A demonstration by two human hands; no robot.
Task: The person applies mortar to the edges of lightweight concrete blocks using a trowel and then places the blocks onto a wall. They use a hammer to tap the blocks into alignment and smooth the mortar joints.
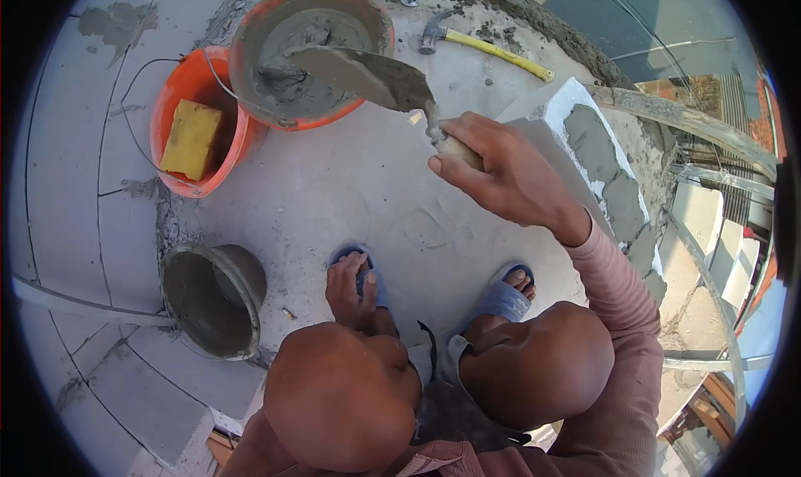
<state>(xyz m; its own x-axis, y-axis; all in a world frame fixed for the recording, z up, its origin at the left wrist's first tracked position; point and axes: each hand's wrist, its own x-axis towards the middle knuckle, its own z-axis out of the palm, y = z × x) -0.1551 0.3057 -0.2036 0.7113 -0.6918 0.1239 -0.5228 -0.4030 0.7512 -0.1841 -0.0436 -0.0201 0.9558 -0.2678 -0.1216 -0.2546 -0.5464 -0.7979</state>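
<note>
My right hand [509, 173] grips the handle of a mortar-smeared trowel [359, 72]. The trowel's blade points up and left, its tip over an orange tub [329, 117] of wet grey mortar [304, 39]. My left hand [349, 290] hangs beside my left knee, over my left foot, its fingers loosely apart and holding nothing. Against the tub stands a smaller orange bucket [242, 148] with a yellow sponge [193, 139] inside. Right of my right hand is a pale block [546, 135] with grey mortar [596, 148] spread along its top.
A hammer [492, 50] with a yellow handle lies beyond the trowel. At the left, a dark mortar-coated bucket [250, 273] leans near the pale block wall [67, 168]. Wooden and metal bars [692, 123] cross the right side. My sandalled feet [505, 298] rest on the dusty floor [409, 193].
</note>
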